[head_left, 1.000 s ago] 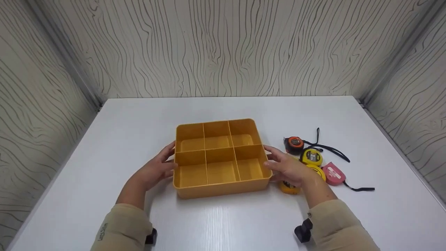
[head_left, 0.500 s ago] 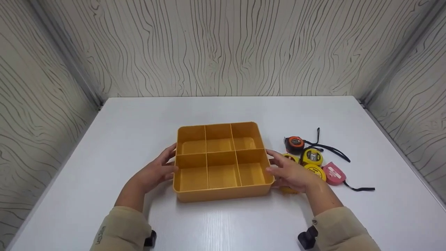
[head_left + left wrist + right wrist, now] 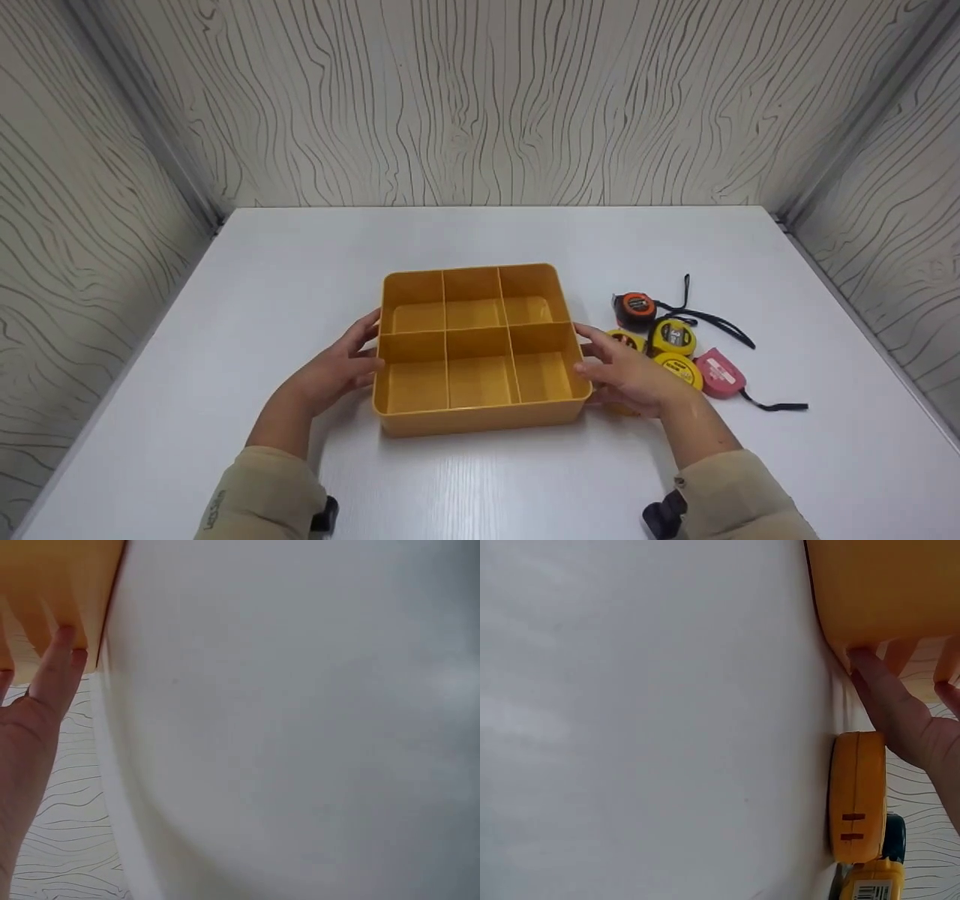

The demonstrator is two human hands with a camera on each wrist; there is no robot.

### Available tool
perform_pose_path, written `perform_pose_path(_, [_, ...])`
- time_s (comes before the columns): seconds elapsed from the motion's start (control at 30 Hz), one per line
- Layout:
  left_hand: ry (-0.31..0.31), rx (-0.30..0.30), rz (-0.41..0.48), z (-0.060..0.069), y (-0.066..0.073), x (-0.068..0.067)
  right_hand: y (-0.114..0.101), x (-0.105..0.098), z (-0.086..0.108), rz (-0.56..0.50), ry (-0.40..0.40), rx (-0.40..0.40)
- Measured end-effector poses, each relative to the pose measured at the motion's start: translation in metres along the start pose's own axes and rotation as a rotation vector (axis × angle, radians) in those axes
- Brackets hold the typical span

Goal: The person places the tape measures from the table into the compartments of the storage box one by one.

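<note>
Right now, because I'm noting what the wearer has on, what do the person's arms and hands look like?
The left hand and right hand are bare, without gloves. The left sleeve and right sleeve are beige; the left carries dark lettering, the right what looks like a small button. A black gadget shows beside each cuff.

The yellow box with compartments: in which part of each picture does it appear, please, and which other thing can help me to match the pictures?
Head: the yellow box is near the middle, slightly low, between the left hand and the right hand.
Left wrist: the yellow box is cut off at the top left, touched by the left hand.
Right wrist: the yellow box is cut off at the top right, touched by the right hand.
Shared landmark: the white table.
</note>
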State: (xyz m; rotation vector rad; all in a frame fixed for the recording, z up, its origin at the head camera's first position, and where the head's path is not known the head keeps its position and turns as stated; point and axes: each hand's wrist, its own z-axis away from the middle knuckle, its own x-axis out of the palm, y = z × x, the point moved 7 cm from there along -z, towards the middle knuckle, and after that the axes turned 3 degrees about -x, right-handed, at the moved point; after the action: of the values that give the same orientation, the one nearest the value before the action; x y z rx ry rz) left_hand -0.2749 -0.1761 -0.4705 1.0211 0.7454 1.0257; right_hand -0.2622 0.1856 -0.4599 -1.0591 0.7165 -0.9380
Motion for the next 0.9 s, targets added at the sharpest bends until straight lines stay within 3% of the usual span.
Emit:
perform_pose_path(0.37, [-0.043,-0.002,0.005,0.002,0.0,0.003,-0.006,-0.006,0.0,0.012,-0.013,-0.057])
perform_pose_path(0.7, [-0.048,-0.007,0.033,0.002,0.0,0.003,-0.02,-0.034,0.011,0.04,0.06,-0.085])
perform_pose_path(0.9, [-0.057,-0.012,0.045,0.002,0.0,0.004,-0.026,-0.047,0.019,0.063,0.066,-0.148])
